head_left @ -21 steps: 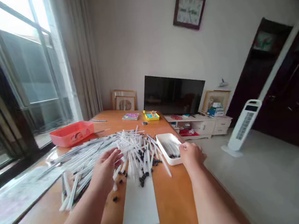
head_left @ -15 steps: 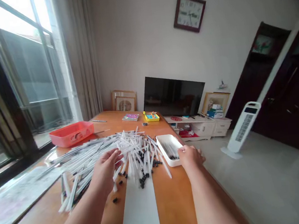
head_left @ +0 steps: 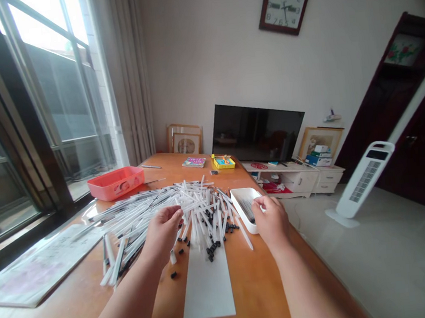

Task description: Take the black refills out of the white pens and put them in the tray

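Note:
My left hand (head_left: 164, 231) hovers over the near side of a pile of translucent white plastic tubes (head_left: 197, 201), thumb and fingers drawn together; whatever is between them cannot be made out. Over the right rim of a white tray (head_left: 258, 228) is my right hand (head_left: 272, 217), its thumb and index finger closed in a pinch, the content hidden or too small to tell. Thin clear sticks with dark ends lie inside this tray. Small black caps (head_left: 211, 252) are scattered at the pile's near edge, partly on a white paper strip (head_left: 208, 296).
A red plastic basket (head_left: 116, 184) stands at the table's far left. Further back lie a booklet (head_left: 193, 162) and a small yellow box (head_left: 224, 163). A printed sheet (head_left: 37, 268) covers the left side. The wooden table's right edge runs beside my right forearm.
My right hand has shifted from gripping the tray's side to a pinch above its rim. The fingers of my left hand have drawn closer together. The whole view has turned slightly left.

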`<action>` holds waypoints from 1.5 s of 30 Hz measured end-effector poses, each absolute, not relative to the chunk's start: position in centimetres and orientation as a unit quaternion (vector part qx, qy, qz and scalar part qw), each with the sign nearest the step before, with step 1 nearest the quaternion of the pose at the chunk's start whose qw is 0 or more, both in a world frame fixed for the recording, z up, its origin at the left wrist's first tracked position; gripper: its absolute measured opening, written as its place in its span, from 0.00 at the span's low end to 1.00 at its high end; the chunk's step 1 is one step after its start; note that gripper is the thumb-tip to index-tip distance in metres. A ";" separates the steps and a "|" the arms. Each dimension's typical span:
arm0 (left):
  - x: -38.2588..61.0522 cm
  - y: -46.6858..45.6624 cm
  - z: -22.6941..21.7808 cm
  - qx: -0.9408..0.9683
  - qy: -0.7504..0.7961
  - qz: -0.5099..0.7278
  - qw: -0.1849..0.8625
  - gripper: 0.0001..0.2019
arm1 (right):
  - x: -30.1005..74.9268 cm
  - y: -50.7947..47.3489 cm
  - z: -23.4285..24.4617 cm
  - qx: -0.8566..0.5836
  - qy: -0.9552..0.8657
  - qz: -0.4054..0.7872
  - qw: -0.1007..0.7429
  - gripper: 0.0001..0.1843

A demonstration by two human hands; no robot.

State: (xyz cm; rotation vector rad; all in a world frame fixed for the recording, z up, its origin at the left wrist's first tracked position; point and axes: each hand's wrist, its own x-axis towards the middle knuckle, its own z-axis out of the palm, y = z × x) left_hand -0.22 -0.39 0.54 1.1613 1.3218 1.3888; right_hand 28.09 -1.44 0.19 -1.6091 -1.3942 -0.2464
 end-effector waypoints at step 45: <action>4.5 -2.7 -0.4 0.767 0.570 0.284 0.078 0.09 | 20.9 -1.9 -2.9 -0.572 -0.559 0.364 0.477 0.22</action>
